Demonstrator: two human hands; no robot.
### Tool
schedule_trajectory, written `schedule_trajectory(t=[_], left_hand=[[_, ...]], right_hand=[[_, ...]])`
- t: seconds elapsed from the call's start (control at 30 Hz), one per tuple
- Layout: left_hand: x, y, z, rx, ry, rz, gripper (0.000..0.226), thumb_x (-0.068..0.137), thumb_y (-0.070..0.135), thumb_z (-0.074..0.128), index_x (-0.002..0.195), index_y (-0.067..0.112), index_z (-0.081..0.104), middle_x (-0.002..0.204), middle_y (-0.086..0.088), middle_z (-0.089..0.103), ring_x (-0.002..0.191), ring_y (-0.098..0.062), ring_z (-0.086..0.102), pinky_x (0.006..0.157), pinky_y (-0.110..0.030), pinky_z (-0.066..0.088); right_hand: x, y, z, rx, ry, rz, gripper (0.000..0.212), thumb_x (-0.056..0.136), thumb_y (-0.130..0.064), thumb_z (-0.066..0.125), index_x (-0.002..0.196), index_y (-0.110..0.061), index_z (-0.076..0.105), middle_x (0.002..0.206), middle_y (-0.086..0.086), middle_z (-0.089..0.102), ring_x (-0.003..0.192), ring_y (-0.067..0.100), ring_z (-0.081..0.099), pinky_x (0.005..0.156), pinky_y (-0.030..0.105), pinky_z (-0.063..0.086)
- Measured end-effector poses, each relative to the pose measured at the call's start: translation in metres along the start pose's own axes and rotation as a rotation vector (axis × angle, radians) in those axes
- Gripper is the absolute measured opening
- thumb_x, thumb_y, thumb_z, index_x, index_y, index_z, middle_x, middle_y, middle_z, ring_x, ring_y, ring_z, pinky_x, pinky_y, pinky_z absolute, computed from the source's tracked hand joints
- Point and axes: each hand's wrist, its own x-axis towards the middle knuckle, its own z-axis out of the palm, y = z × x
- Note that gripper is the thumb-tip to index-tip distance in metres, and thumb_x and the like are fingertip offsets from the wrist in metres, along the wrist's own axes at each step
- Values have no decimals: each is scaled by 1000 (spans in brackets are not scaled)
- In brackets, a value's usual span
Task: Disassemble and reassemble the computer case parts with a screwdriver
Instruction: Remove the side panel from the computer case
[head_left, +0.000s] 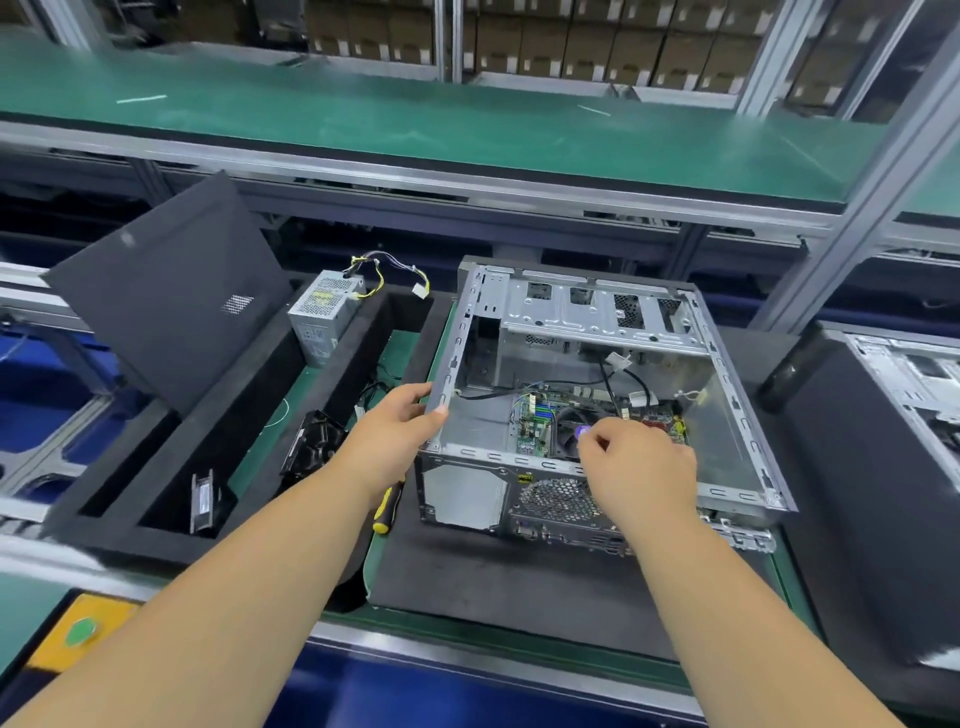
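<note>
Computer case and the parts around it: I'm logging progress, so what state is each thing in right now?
Computer case: side open, motherboard exposed.
Side panel: off, leaning upright in the foam tray.
Power supply: out of the case, standing in the tray.
Screwdriver: lying unheld beside the case.
Left hand: grips the case's frame edge.
Right hand: fingers curled over the case; anything held is too small to tell.

Open grey computer case (587, 395) on its side mid-frame, motherboard exposed; yellow-black screwdriver (388, 505) flat beside its lower-left corner.
</note>
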Motion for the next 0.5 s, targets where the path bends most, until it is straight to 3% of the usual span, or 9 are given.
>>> schedule_trajectory(t=[0.1,0.2,0.3,0.43,0.5], left_hand=[[-3,1,-7,-10,115,56,24,93,34,64,117,32,66,110,13,69,104,-3,63,96,-28,48],[-5,6,-26,-18,189,94,12,93,28,62,100,35,69,100,6,71,96,-10,67,81,-21,47],[-1,10,-55,-13,229,131,18,92,22,61,89,37,70,93,4,72,88,-14,68,77,-22,50],[13,8,-104,23,272,171,21,90,22,61,88,41,70,92,5,71,84,-14,67,76,-22,50],[24,3,-133,33,277,184,20,90,22,61,89,41,70,91,5,71,84,-15,66,78,-23,52]], right_hand=[[3,-10,-10,165,-4,3,26,92,-34,46,75,-30,65,63,-11,63,73,18,58,78,38,36],[4,-34,-21,310,9,-64,25,91,-33,51,70,-30,63,60,-10,62,67,14,58,76,37,46],[9,-70,-28,448,-5,-133,24,92,-34,53,71,-30,65,68,-15,65,64,4,59,68,33,53],[22,-126,-25,462,-24,-213,20,91,-35,54,76,-36,67,80,-21,66,82,4,60,81,36,49],[31,-155,-19,474,-39,-232,18,92,-36,55,77,-37,66,74,-21,65,80,7,59,78,35,46]])
